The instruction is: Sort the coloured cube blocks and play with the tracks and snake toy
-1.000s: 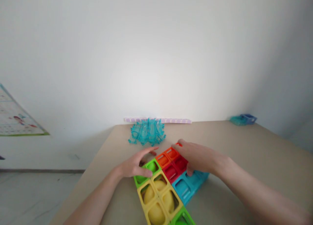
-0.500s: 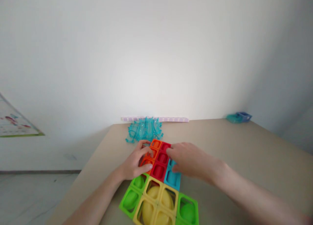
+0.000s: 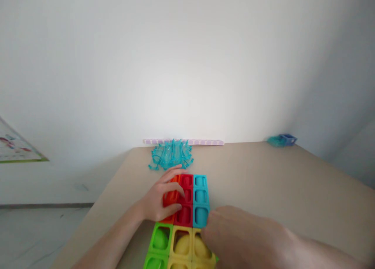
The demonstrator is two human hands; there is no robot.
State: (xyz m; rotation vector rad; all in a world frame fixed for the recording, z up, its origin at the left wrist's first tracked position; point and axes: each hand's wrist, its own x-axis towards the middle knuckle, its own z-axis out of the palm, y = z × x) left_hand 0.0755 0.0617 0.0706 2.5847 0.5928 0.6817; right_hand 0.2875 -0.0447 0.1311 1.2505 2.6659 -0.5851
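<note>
My left hand (image 3: 159,200) lies curled over the orange blocks (image 3: 170,198) and red blocks (image 3: 184,216), its thumb and fingertips gripping at their openings. These window-framed blocks sit side by side with a column of blue blocks (image 3: 201,216) on the right. Against their near end are yellow blocks (image 3: 183,243), with green blocks (image 3: 160,239) along the left. Rounded pieces show inside the yellow and green ones. My right hand (image 3: 231,237), blurred, is curled at the right side of the yellow blocks. Its fingertips are hidden, and a sliver of green shows below it.
Behind the blocks lies a clear turquoise plastic piece (image 3: 171,154) with many small prongs. A pale purple strip (image 3: 205,142) runs along the wall. At the table's (image 3: 249,175) far right corner stand a blue box (image 3: 288,139) and a turquoise item (image 3: 275,141).
The blocks have turned and now run straighter. The blue column lines up beside the red one. My right hand has moved from the blue blocks toward me, to the yellow ones.
</note>
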